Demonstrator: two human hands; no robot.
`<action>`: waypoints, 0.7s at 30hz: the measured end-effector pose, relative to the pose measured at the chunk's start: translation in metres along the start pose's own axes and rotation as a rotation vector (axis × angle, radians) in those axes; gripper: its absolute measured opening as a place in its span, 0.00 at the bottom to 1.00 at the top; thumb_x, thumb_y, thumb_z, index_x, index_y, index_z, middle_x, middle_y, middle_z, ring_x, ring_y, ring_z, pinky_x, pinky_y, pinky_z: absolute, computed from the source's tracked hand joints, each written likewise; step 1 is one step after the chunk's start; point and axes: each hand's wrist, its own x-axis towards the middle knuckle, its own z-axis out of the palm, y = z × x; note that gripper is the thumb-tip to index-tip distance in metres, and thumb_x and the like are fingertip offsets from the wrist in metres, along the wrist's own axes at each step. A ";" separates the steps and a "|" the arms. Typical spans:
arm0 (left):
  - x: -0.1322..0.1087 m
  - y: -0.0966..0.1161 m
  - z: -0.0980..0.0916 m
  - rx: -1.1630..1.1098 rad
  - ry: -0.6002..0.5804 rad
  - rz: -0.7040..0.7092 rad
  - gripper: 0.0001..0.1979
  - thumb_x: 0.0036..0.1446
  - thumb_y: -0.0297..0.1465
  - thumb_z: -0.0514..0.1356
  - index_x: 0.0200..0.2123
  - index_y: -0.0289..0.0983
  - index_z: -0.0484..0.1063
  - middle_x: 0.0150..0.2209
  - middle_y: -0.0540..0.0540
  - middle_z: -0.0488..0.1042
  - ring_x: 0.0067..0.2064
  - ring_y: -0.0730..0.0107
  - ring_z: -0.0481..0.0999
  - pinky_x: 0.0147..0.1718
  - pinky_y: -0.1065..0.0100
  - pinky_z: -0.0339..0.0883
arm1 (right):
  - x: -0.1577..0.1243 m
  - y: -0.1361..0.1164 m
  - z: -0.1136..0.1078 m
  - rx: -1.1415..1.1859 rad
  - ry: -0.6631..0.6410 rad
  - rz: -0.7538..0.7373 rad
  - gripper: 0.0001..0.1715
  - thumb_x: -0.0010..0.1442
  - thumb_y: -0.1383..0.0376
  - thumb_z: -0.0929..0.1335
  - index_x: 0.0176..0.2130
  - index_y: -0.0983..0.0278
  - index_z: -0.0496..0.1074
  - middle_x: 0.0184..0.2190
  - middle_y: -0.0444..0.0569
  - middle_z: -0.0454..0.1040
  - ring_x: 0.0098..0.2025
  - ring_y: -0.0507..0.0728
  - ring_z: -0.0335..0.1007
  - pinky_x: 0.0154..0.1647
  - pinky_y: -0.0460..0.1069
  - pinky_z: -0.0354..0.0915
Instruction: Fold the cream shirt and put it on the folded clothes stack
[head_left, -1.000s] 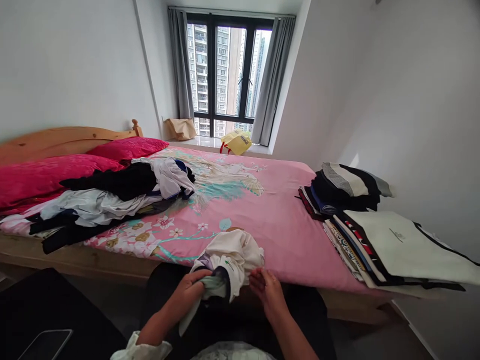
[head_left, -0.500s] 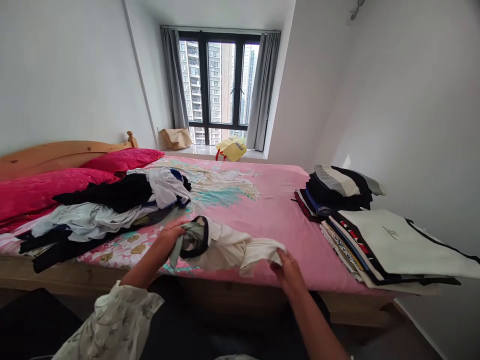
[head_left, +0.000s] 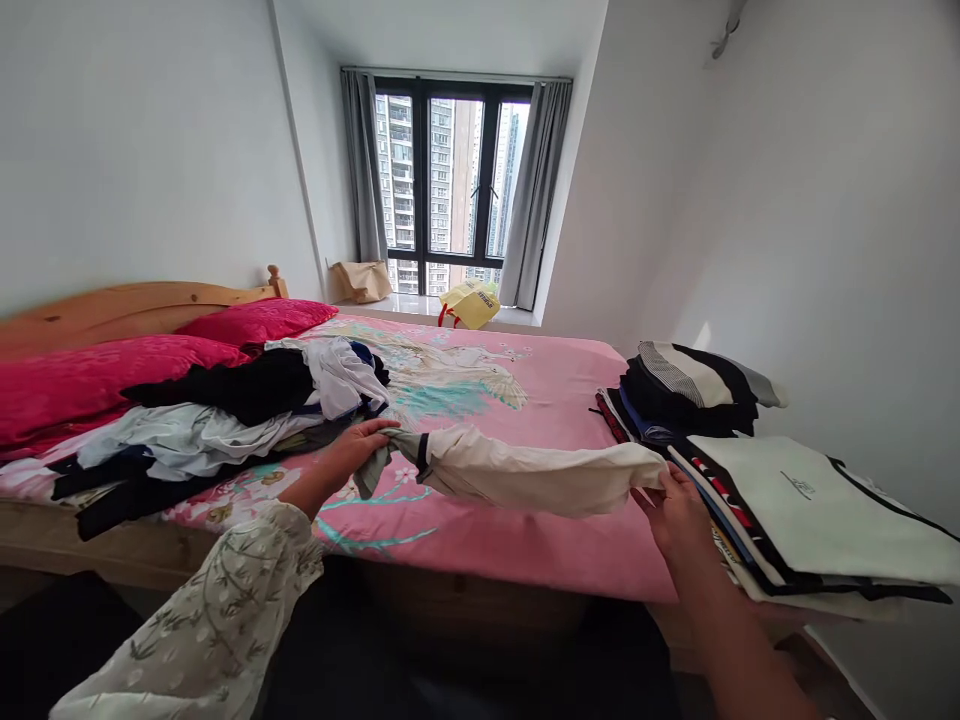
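Note:
Between my hands a cream garment (head_left: 525, 470) is stretched sideways above the pink sheet. It has a dark band and a grey-green part at its left end; which piece of clothing it is, I cannot make out. My left hand (head_left: 360, 447) grips the bunched grey-green end, close to the loose clothes pile. The far right end is pinched in my right hand (head_left: 675, 505), beside the stack of folded clothes.
Loose black and white clothes (head_left: 217, 430) are heaped at left by the red pillows (head_left: 127, 380). Folded clothes (head_left: 810, 500) stand on the right, with another folded stack (head_left: 690, 390) behind. A yellow bag (head_left: 471, 303) and a brown paper bag (head_left: 362, 282) sit by the window.
My right hand has moved right and slightly up, pulling the cream garment out longer and straighter. My left hand has risen a little, and the grey-green end is narrower. The view has shifted slightly.

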 end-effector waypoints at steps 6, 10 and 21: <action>-0.015 -0.053 0.031 0.048 -0.138 -0.129 0.18 0.42 0.40 0.63 0.35 0.35 0.76 0.33 0.45 0.78 0.34 0.64 0.75 0.32 0.68 0.67 | -0.039 0.040 -0.002 -0.301 -0.213 0.143 0.25 0.41 0.59 0.74 0.40 0.63 0.69 0.34 0.49 0.73 0.32 0.54 0.69 0.26 0.46 0.65; -0.051 -0.051 0.061 -0.071 -0.150 -0.111 0.20 0.47 0.44 0.61 0.38 0.35 0.75 0.38 0.43 0.78 0.39 0.62 0.75 0.38 0.68 0.66 | -0.113 0.088 0.035 -0.525 -0.691 0.369 0.22 0.46 0.53 0.72 0.36 0.66 0.72 0.31 0.50 0.73 0.29 0.54 0.68 0.24 0.46 0.64; -0.132 -0.079 0.125 -0.159 -0.256 -0.241 0.26 0.49 0.51 0.58 0.35 0.33 0.76 0.27 0.47 0.74 0.27 0.69 0.70 0.24 0.70 0.61 | -0.178 0.137 0.053 -0.516 -0.680 -0.202 0.16 0.54 0.65 0.62 0.43 0.65 0.71 0.35 0.50 0.74 0.39 0.57 0.67 0.43 0.50 0.64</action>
